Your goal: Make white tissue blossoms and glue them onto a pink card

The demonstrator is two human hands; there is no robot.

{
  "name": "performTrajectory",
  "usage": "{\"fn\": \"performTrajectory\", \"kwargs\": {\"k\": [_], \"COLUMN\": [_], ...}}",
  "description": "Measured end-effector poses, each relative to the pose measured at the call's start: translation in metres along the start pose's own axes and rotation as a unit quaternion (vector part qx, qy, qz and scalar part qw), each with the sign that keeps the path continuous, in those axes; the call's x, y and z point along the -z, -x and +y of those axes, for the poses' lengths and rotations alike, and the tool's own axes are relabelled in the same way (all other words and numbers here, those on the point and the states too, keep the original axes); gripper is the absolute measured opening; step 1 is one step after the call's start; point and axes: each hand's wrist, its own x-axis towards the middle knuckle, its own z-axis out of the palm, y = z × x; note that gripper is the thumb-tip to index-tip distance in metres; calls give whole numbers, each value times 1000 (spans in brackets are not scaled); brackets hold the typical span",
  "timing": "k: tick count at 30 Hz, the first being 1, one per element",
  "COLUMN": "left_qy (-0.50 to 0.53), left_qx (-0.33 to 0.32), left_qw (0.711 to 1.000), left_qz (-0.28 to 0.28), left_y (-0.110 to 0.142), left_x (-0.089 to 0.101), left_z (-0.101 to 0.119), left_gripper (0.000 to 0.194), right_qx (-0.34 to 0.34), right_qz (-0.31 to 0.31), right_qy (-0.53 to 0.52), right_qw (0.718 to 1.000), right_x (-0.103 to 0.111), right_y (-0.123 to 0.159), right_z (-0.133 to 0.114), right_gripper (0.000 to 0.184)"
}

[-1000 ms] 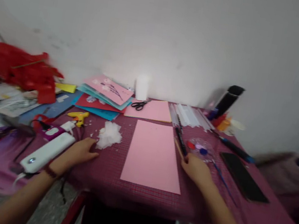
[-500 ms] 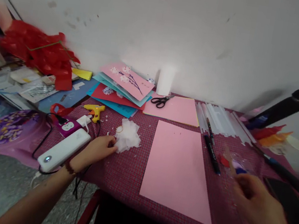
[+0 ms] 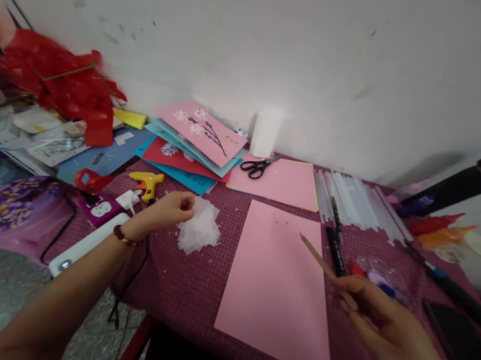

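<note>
My right hand [image 3: 377, 316] grips a thin, light-brown stick [image 3: 317, 255] over the right side of a blank pink sheet [image 3: 278, 297]. The stick slants up and left, its far tip above the paper. Fingers curled together, my left hand [image 3: 173, 210] is at the upper left edge of a loose heap of thin white paper pieces [image 3: 201, 229]. Whatever it pinches, if anything, is hidden. A black marker [image 3: 335, 252] and a slim dark pen [image 3: 336, 219] lie along the sheet's right edge.
Behind lie black-handled scissors [image 3: 257, 168] on pink paper, flower-decorated cards [image 3: 205, 128] and a white cylinder [image 3: 265, 135]. Left are a yellow glue gun [image 3: 147, 181], a purple power strip [image 3: 101, 209] and a white power bank [image 3: 88, 247]. Translucent glue sticks [image 3: 348, 198] lie back right.
My right hand has moved left, bringing the stick over the pink sheet. My left hand has moved up along the white paper heap.
</note>
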Motion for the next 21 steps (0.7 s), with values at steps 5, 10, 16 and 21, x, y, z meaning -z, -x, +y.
{"fn": "performTrajectory", "kwargs": {"k": [5,10,16,21], "left_qy": [30,14,52,208], "left_qx": [13,28,54,22], "left_qw": [996,995,994,973], "left_qz": [-79,-97,-79,-97], "left_y": [-19,-23,-16,-7], "left_x": [-6,-4,7,16], "left_z": [-13,-19,-12,3], "left_gripper": [21,36,36,44], "right_qx": [5,33,31,19], "right_qz": [72,50,-15,-16], "right_qy": [52,65,42,5], "right_qw": [996,996,998,1000], "right_x": [-6,-23,-42,-42], "right_y": [-11,-27,-36,-42], "right_z": [2,6,22,32], "right_gripper": [22,18,18,17]}}
